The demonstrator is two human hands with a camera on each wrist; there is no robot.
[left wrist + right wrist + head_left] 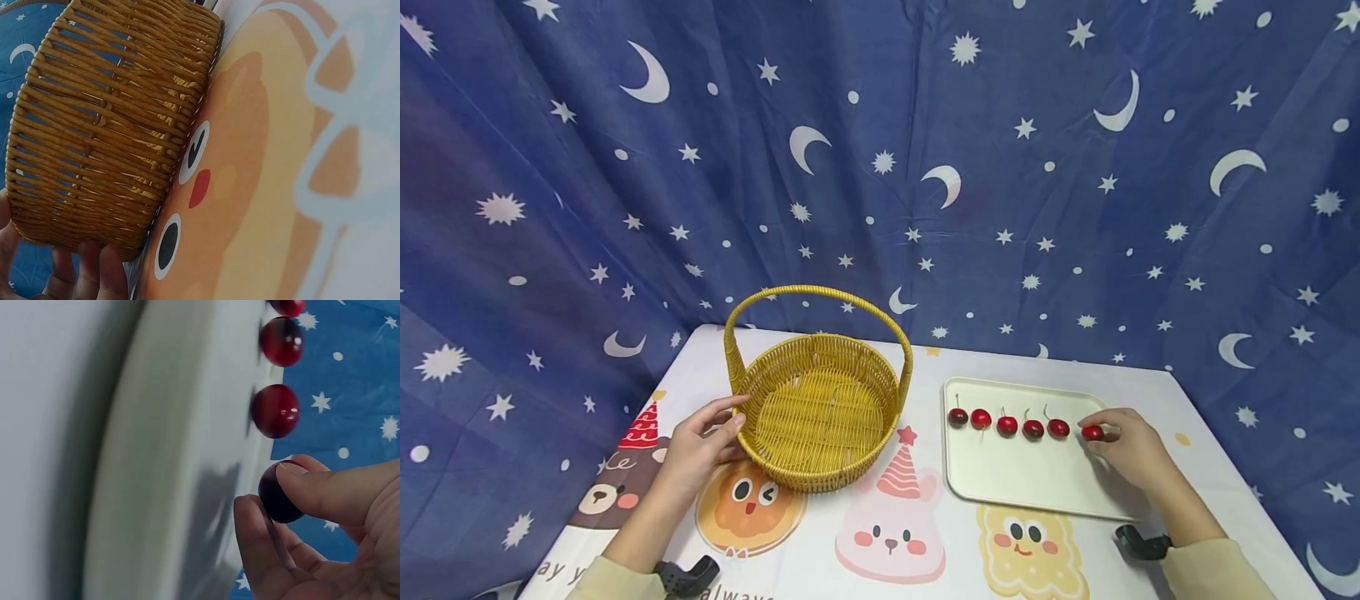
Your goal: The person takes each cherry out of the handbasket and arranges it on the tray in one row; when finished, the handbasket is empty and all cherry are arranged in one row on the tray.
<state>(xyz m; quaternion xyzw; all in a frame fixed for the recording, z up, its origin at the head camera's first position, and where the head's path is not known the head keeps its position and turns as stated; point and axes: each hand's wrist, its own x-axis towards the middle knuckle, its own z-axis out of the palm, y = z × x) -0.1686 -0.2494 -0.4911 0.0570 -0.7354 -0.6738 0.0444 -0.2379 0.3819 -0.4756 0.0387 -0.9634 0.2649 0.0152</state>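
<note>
A yellow wicker basket with a tall arched handle stands on the table at the left, with nothing inside it. My left hand holds its left side, thumb and index finger at the rim by the handle's foot; the other fingertips lie against the woven wall. Over the right end of a cream tray, my right hand pinches a dark red cherry between thumb and fingers. Left of it, several more cherries lie in a row on the tray, most with stems showing.
A white tablecloth printed with cartoon faces covers the table. Behind it hangs a blue curtain with moons and stars. Each wrist wears a black device. The basket's handle arches high above its rim.
</note>
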